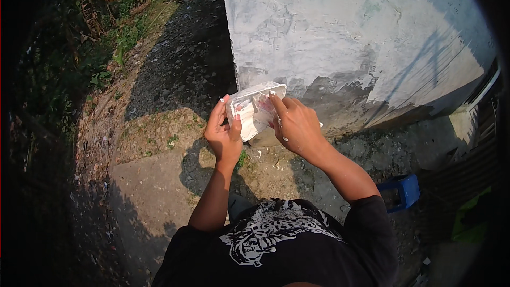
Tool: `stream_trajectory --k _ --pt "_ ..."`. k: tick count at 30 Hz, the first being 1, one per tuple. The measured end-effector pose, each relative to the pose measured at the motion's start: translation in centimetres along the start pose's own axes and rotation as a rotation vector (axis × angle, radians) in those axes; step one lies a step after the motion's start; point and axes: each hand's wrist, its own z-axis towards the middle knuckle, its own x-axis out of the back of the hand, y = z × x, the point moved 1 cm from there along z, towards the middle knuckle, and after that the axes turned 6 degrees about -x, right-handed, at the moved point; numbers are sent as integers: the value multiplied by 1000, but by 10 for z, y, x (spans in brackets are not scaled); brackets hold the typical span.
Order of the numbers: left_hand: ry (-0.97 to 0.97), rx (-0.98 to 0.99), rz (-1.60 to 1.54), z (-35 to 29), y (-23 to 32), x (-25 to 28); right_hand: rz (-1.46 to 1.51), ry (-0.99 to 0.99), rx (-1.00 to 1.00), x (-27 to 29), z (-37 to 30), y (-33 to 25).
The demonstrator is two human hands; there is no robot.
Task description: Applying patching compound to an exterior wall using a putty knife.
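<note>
In front of the wall's corner, I hold up a clear plastic tub (256, 90) smeared with white paste (246, 119). My left hand (225, 137) is closed around its left side, thumb on the near face and fingers at the far edge. My right hand (300, 126) is at the tub's right side, index finger stretched to the rim and the other fingers curled under. A small pale edge shows just beyond that hand; what it belongs to is hidden. White specks mark my fingers and the back of my right hand.
A white-coated wall (340, 32) with bare grey patches low down rises ahead and to the right. A blue plastic stool (408, 192) stands at the right. Gravel (178, 64) and a concrete slab (151, 183) lie at the left, with plants (119, 53) beyond.
</note>
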Motion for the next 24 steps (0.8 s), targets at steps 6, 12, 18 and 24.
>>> stream_trajectory --k 6,12,18,24 --pt "13 -17 27 -1 -6 -1 89 -80 29 5 2 -14" --pt "19 -36 45 -4 -9 -3 191 -152 55 16 6 -20" --pt "31 14 64 -9 -10 -4 336 -217 9 23 11 -18" --pt "33 26 30 -12 -18 -5 431 -157 0 5 13 -2"
